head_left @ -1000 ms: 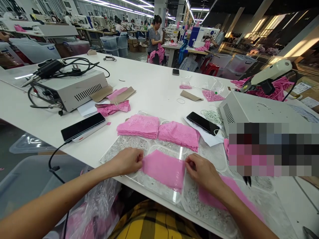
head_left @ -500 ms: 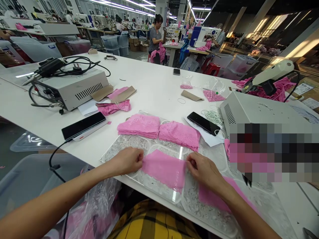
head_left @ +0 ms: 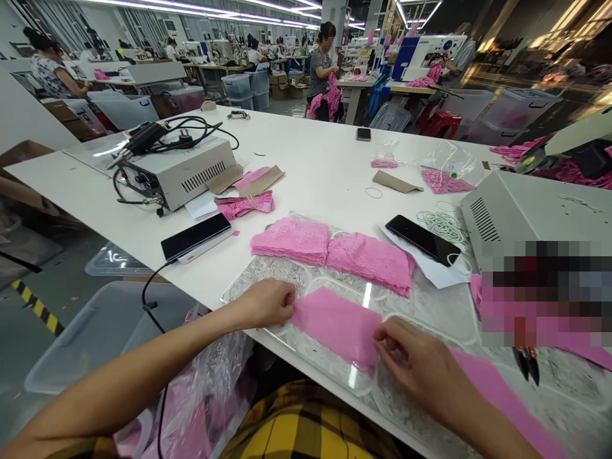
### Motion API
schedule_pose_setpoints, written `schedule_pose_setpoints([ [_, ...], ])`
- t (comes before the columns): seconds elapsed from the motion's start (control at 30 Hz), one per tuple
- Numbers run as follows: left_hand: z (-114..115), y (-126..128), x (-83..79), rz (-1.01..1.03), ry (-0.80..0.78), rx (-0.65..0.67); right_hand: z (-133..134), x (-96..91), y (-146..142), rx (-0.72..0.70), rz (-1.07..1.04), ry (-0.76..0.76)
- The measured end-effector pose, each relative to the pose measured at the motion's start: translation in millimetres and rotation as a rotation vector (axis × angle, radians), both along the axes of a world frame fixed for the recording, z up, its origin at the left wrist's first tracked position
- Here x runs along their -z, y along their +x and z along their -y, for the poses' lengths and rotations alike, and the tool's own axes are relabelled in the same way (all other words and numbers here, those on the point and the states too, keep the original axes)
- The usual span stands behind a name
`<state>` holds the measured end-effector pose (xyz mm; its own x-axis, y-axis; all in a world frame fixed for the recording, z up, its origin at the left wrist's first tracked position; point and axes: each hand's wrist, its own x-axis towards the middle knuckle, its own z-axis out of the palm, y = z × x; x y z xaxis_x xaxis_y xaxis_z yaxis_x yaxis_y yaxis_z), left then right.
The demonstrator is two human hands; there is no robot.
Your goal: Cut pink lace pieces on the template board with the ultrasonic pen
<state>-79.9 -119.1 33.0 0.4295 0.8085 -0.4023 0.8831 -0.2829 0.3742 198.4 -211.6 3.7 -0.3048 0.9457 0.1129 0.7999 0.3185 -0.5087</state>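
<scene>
A thin pink fabric piece (head_left: 337, 328) lies flat on a clear plastic sheet (head_left: 430, 312) at the table's front edge. My left hand (head_left: 270, 303) is closed, with finger and thumb pinched at the piece's left corner. At its right edge, my right hand (head_left: 421, 360) has curled fingers, the tips pinched against the fabric. Just behind the piece sit two stacks of pink lace fabric, a left stack (head_left: 289, 241) and a right stack (head_left: 370, 261). Another flat pink piece (head_left: 502, 395) is partly hidden under my right forearm.
To the left are a phone (head_left: 196, 236) on a white block with a cable, and a grey vented box (head_left: 186, 172). A black phone (head_left: 421, 239) lies on white paper at right, near pale elastic loops (head_left: 442, 226). Black-tipped snips (head_left: 526, 363) lie far right.
My right hand has moved down along the fabric's right edge from near its upper corner. My left hand stays at the left corner. The view has turned left.
</scene>
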Motion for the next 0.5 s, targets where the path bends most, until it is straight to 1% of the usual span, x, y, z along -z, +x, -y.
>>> schedule_pose_setpoints([
  [0.07, 0, -1, -0.8, -0.004, 0.004, 0.002, 11, 1.7, -7, -0.071, -0.011, -0.015],
  [0.13, -1, -2, -1.2, -0.011, 0.010, 0.007, 17, 6.0, -12, -0.099, 0.008, -0.011],
  [0.23, -4, -2, -0.8, -0.017, 0.020, 0.026, 20, 12.0, -14, -0.110, 0.045, 0.003],
  [0.33, -5, -2, -0.3, -0.019, 0.044, 0.035, 21, 13.0, -9, -0.111, 0.060, 0.020],
  [0.43, -4, -1, -0.5, -0.013, 0.114, 0.017, 23, 10.0, -6, -0.106, 0.041, 0.034],
  [0.5, -1, 0, 0.2, 0.013, 0.181, 0.029, 25, 8.4, -6, -0.109, 0.016, 0.035],
])
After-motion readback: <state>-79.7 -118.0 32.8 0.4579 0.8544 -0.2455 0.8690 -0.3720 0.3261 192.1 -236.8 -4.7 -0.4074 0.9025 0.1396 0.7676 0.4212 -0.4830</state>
